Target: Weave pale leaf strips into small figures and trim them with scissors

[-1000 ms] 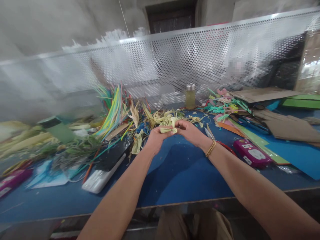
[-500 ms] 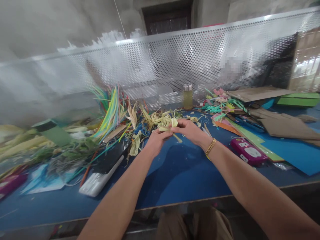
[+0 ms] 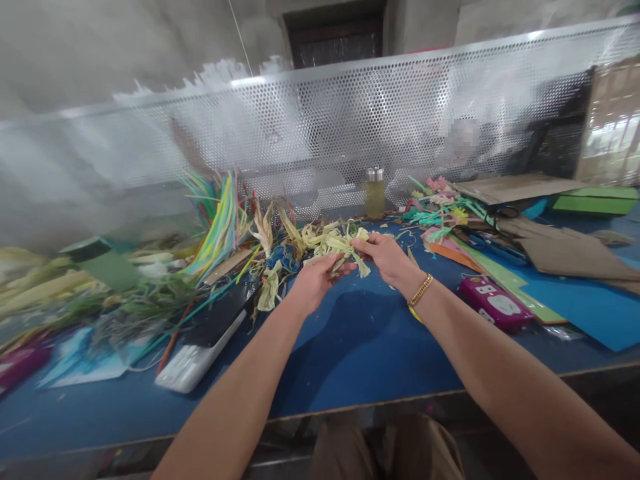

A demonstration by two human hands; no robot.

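Pale yellow-green corn husk strips (image 3: 361,265) hang between my two hands above the middle of the table. My right hand (image 3: 389,259) is closed, its thumb and fingers pinching the husk piece near its top. From the left, my left hand (image 3: 320,279) curls its fingers round the lower left part of the same piece; the exact grip is partly hidden. Just behind the hands lies a heap of similar pale husk curls (image 3: 327,241). Dried brown husk (image 3: 263,233) and a tangle of blue thread (image 3: 284,259) lie left of the heap.
A phone-like black and white device (image 3: 207,340) lies left of my forearm. Coloured pipe cleaners (image 3: 220,223) stand behind it. At the back is a lidded bottle (image 3: 375,193) by a perforated metal screen (image 3: 345,127). Rightward are a purple box (image 3: 495,303), cardboard (image 3: 575,250) and coloured paper.
My hands have moved slightly apart, the left one lower. The husk piece between them has turned, and its loose strips now fan downward beside my right fingers.
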